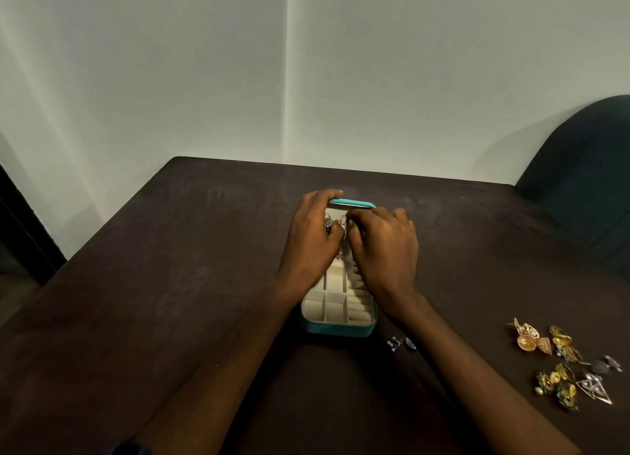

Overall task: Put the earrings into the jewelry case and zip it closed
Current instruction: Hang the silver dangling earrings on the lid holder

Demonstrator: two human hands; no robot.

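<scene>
The earrings lie in three places. A silver earring [328,222] hangs on the cream inside of the raised lid [353,203] of the jewelry case [338,328], showing in the gap between the two hands, just beside the left thumb. A second dangling piece [339,254] shows below that gap, between the heels of both hands; whether a finger pinches it I cannot tell. A small silver pair [402,343] lies on the table [170,284] just beyond the case's near right corner, close under the right forearm. The loose pile of gold and silver earrings [562,362] sits near the table's right edge, well apart from the case.

The left hand [315,236] curls round the lid's left side, its fingertips hooked over the teal top rim, thumb turned inward. The right hand [383,246] is bent over the lid's right half, knuckles up and fingers curled down toward the cream lining; what they press or pinch is hidden beneath the hand.

The teal case lies open at the middle of the table, lid standing at the far end. Its tray holds cream square compartments on the left and a row of ring rolls along the right; the compartments that show hold nothing.

A dark chair back [586,181] stands past the far right corner.
</scene>
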